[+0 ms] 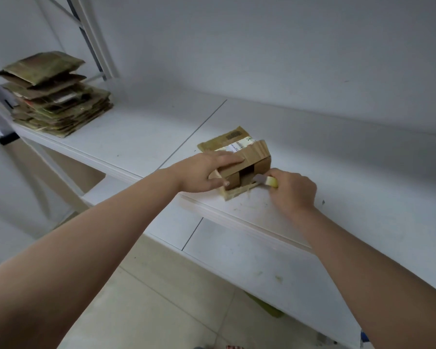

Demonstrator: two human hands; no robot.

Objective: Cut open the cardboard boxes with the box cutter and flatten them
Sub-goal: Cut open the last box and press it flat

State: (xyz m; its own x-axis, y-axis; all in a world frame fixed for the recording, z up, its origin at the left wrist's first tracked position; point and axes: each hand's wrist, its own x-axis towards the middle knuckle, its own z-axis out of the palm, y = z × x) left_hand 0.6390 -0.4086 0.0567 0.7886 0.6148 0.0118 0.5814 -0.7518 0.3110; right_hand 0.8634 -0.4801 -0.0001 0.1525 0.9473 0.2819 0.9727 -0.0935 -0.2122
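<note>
Scene: a person works a small cardboard box (239, 165) at the near edge of a white tabletop (136, 137), just right of centre.
Left hand (207, 172): fingers laid straight across the box top, thumb along its near face, pinning it down.
Right hand (291, 191): curled round a yellow box cutter (268, 181), blade at the box's open end, at 3 o'clock from the box.
Risk: the blade points toward the left thumb; a slip through thin card would likely reach it. Loose box could skid off the edge.
Box contents: dark inside, nothing discernible.
Finished work: stack of flattened boxes (58, 102) at 10 o'clock, well apart.
</note>
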